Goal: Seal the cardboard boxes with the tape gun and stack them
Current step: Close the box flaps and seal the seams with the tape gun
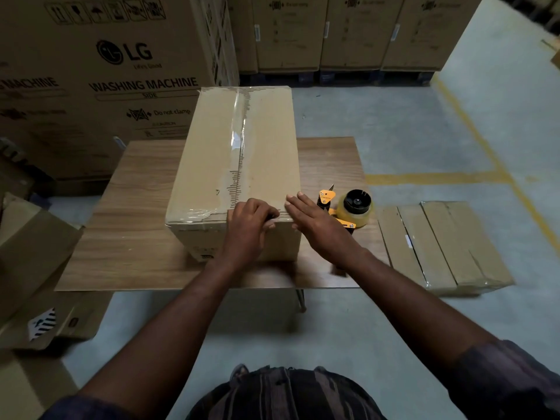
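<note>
A long cardboard box (212,153) lies on a low wooden table (139,225), with clear tape running along its top seam. My left hand (247,228) rests on the box's near top edge, fingers curled over the edge, with something dark at the fingertips. My right hand (309,219) lies flat, fingers straight, pressing on the near right corner of the box. The orange and yellow tape gun (348,207) sits on the table just right of the box, behind my right hand.
A bundle of flattened cardboard boxes (445,247) lies on the floor to the right of the table. Large washing machine cartons (100,71) stand behind and left. More cartons on pallets (348,34) line the back. Opened boxes (33,268) sit at the left.
</note>
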Action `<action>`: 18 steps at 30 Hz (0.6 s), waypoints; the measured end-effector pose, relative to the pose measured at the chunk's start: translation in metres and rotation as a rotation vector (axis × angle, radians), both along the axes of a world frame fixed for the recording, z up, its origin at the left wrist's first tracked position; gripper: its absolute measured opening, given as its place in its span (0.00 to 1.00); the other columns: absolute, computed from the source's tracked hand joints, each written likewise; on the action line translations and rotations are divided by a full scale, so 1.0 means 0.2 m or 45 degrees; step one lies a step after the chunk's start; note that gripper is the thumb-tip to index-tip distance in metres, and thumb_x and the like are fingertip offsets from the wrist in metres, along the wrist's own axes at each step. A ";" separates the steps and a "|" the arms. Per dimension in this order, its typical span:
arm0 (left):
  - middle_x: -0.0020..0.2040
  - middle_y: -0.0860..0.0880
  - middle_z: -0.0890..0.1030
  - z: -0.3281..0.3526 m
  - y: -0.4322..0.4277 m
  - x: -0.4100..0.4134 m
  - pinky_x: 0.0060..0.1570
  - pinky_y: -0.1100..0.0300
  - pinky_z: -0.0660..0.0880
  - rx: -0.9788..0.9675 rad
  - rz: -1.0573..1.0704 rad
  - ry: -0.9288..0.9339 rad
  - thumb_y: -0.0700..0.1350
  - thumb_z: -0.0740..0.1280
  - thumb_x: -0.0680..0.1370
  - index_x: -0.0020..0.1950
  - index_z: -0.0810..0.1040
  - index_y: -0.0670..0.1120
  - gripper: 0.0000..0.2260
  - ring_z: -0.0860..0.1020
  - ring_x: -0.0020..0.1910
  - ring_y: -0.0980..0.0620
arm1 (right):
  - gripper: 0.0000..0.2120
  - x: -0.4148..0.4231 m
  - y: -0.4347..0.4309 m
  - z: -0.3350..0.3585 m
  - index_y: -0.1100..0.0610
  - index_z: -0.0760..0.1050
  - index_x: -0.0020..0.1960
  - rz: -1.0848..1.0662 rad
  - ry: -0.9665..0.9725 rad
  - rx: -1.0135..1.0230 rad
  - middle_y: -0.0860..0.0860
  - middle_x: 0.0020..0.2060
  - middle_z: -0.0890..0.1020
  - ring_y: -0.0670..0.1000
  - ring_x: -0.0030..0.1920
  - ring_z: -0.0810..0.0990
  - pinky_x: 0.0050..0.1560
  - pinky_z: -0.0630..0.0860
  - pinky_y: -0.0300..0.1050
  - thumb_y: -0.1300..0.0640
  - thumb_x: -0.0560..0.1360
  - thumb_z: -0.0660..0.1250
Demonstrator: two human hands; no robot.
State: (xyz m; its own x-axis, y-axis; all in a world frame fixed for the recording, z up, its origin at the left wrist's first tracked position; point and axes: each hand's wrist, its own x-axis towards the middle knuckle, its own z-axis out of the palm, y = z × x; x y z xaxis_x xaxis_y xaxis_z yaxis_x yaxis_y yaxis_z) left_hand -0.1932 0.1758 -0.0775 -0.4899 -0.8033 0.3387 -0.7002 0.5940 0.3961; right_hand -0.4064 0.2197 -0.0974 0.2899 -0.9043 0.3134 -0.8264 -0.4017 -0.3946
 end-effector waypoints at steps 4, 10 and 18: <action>0.58 0.52 0.76 0.02 -0.01 0.07 0.52 0.57 0.63 0.068 -0.118 -0.021 0.32 0.72 0.70 0.62 0.78 0.51 0.24 0.72 0.55 0.46 | 0.29 0.03 0.03 0.06 0.62 0.63 0.80 -0.022 0.103 0.083 0.58 0.79 0.64 0.61 0.80 0.59 0.76 0.66 0.58 0.64 0.80 0.66; 0.52 0.53 0.78 0.11 -0.06 0.17 0.51 0.56 0.61 -0.047 -0.112 -0.030 0.50 0.73 0.76 0.56 0.82 0.53 0.10 0.73 0.54 0.50 | 0.11 0.20 0.00 0.13 0.61 0.82 0.57 -0.079 0.035 -0.162 0.56 0.55 0.83 0.59 0.54 0.79 0.52 0.77 0.57 0.60 0.76 0.71; 0.53 0.54 0.77 0.05 -0.08 0.25 0.48 0.55 0.61 0.032 -0.066 -0.053 0.39 0.74 0.73 0.59 0.79 0.54 0.18 0.73 0.53 0.47 | 0.16 0.12 0.00 0.11 0.59 0.82 0.59 -0.001 -0.073 -0.069 0.53 0.58 0.82 0.56 0.57 0.76 0.56 0.74 0.49 0.71 0.74 0.70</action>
